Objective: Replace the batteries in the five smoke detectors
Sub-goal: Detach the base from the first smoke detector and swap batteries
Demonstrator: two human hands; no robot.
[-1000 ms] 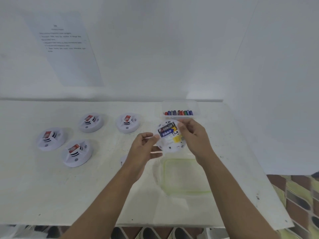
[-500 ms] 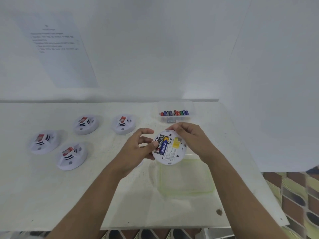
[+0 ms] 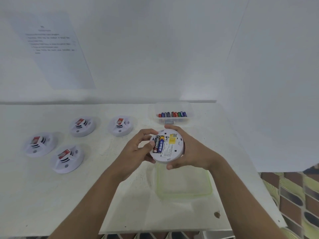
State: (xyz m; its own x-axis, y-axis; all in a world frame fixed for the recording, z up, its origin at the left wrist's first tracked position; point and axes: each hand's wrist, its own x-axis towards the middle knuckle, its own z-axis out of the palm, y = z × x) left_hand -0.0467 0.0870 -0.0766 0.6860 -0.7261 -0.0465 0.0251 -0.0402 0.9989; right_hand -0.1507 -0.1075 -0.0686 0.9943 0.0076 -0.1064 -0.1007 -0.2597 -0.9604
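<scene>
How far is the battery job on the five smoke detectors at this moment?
Done: nothing that shows for certain. In hand: the right hand holds one detector bottom up, and the left hand pinches the batteries in its open compartment; old or new, I cannot tell. Left: four detectors lie face up on the table, and spare batteries wait in the clear box.

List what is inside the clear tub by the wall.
A row of red, blue and green batteries lies in the clear tub. Its cloudy wall blurs anything beneath them.
</scene>
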